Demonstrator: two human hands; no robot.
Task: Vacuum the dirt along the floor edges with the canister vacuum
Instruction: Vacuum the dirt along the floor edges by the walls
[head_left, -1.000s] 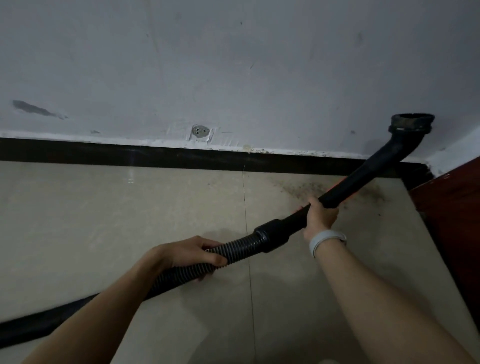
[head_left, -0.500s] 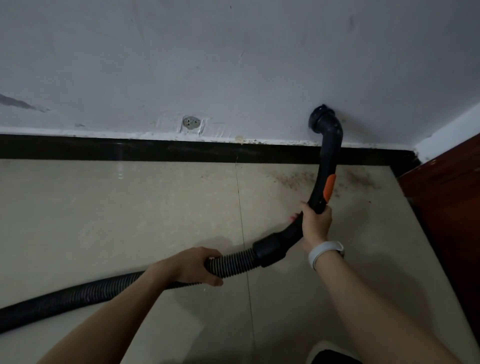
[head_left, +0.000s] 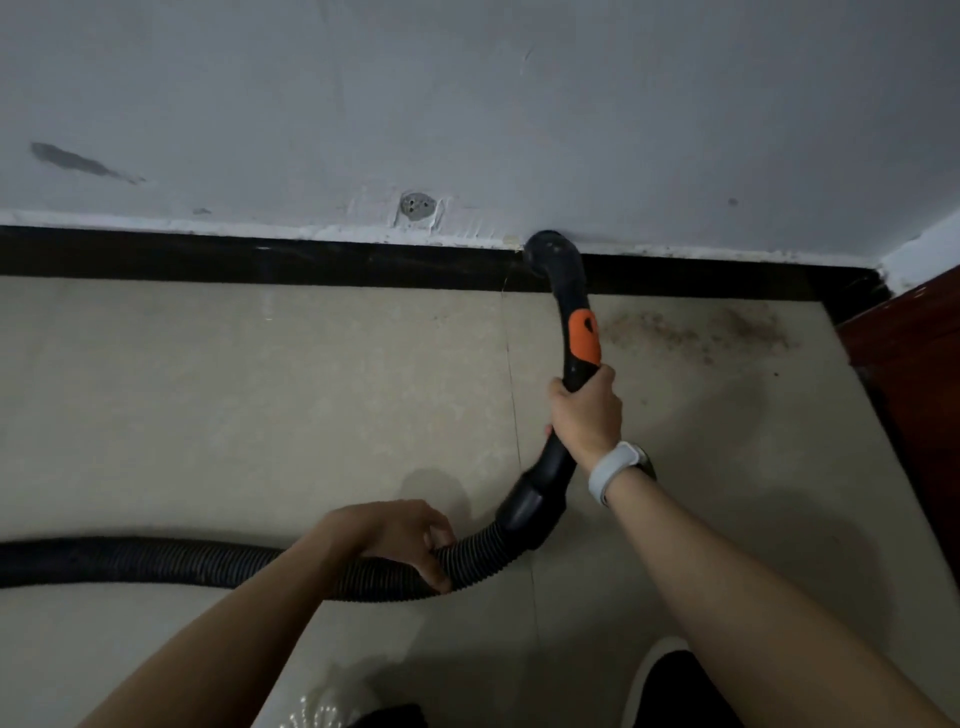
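Nearest, the left hand (head_left: 395, 530) has its grip curled round the ribbed black hose (head_left: 208, 564), which runs off to that hand's left across the tiled floor (head_left: 260, 415). Just ahead and to the right, the right hand (head_left: 587, 410), a pale band (head_left: 615, 470) on its wrist, has its grip closed round the curved black wand (head_left: 571, 291) below an orange patch (head_left: 583, 338). Beyond this grip the wand's open end (head_left: 548, 247) lies against the black skirting (head_left: 260, 260). A patch of dirt (head_left: 696, 330) lies on the floor to the right of the right grip, near the corner.
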